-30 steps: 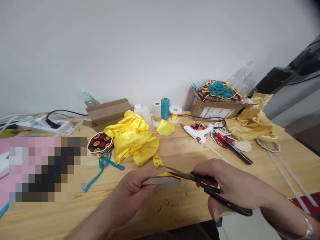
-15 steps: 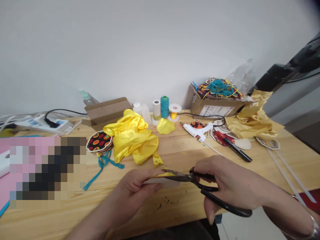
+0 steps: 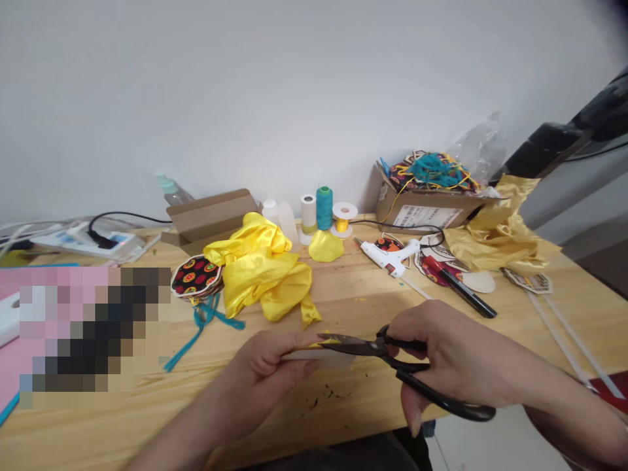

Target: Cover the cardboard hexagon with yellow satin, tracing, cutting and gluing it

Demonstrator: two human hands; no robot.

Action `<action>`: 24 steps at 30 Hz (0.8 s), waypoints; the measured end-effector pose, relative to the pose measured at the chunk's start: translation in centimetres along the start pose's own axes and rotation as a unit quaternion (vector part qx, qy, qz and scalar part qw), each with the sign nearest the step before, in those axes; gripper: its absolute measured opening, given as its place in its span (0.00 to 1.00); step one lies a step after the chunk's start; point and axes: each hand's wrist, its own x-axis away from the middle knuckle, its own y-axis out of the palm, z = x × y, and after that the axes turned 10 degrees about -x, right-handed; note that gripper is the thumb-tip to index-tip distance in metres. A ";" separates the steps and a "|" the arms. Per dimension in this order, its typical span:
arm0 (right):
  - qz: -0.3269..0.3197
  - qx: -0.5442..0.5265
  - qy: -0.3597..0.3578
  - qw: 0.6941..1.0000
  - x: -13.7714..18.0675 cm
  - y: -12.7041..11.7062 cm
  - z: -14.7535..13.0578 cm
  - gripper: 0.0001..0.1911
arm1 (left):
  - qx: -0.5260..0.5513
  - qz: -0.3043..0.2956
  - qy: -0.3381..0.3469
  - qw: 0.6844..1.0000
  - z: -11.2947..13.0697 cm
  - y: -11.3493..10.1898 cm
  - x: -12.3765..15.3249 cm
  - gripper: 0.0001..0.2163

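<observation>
Above the near tabletop (image 3: 230, 445), a flat piece (image 3: 338, 359) is pinched by the left hand (image 3: 269, 369), long axis left-to-right; scissors (image 3: 356, 347) are gripped by the right hand (image 3: 451, 360), blades pointed left along the piece's far edge.

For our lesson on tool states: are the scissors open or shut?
The scissors are partly open: their blade tips stand apart, with yellow material showing between them.

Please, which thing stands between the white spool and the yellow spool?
In the head view, the teal spool stands upright between them; a yellow scrap lies in front of it.
</observation>
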 end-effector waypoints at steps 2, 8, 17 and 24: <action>0.000 0.003 -0.002 1.000 0.0 0.0 -0.2 0.14 | 0.000 -0.006 -0.001 1.000 0.0 0.0 0.0 0.13; -0.002 0.005 0.004 1.000 0.0 0.0 0.0 0.16 | -0.012 -0.012 -0.002 1.000 0.2 -0.2 0.0 0.14; -0.007 -0.016 -0.019 1.000 0.3 -0.2 0.4 0.14 | -0.001 0.011 -0.016 1.000 1.1 -0.1 -0.2 0.11; 0.016 -0.008 -0.036 0.999 0.2 0.1 0.6 0.12 | 0.002 -0.002 -0.023 1.000 1.0 -0.1 -0.2 0.14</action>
